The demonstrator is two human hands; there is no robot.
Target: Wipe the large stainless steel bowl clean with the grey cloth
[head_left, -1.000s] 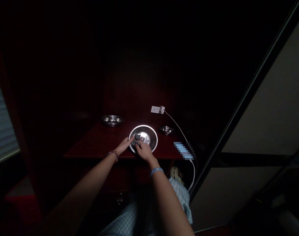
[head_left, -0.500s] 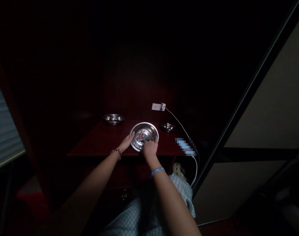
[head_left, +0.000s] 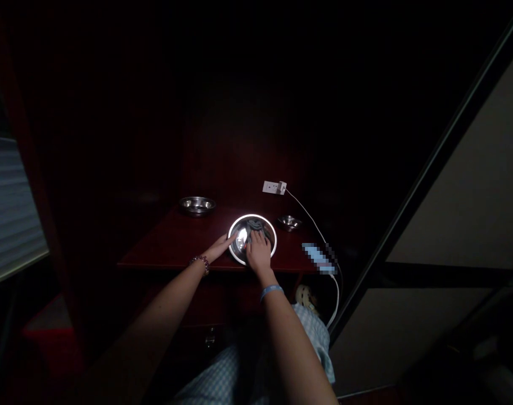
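Observation:
A round stainless steel bowl [head_left: 233,253] sits at the front of the dark red shelf, its rim lit brightly. My left hand [head_left: 220,247] grips its left side, thumb over the rim and the other fingers mostly hidden on the outside. A crumpled grey cloth [head_left: 255,225] lies inside against the far wall. On that cloth rests my right hand [head_left: 259,251], its fingers stretched out and a little spread, pressing it into the bowl. Something small and reddish shows beside the right fingers, too small to make out.
On the dark red shelf [head_left: 163,242] stand a steel dish [head_left: 197,206] at the back left and a smaller steel dish [head_left: 289,223] at the right. A white cable [head_left: 309,212] runs from the wall socket [head_left: 274,187] past a blurred-out phone-like object [head_left: 319,257].
My right hand has gone from curled around the cloth to stretched over it, with the cloth now deeper at the bowl's far side. The view has shifted slightly; my left hand keeps its grip.

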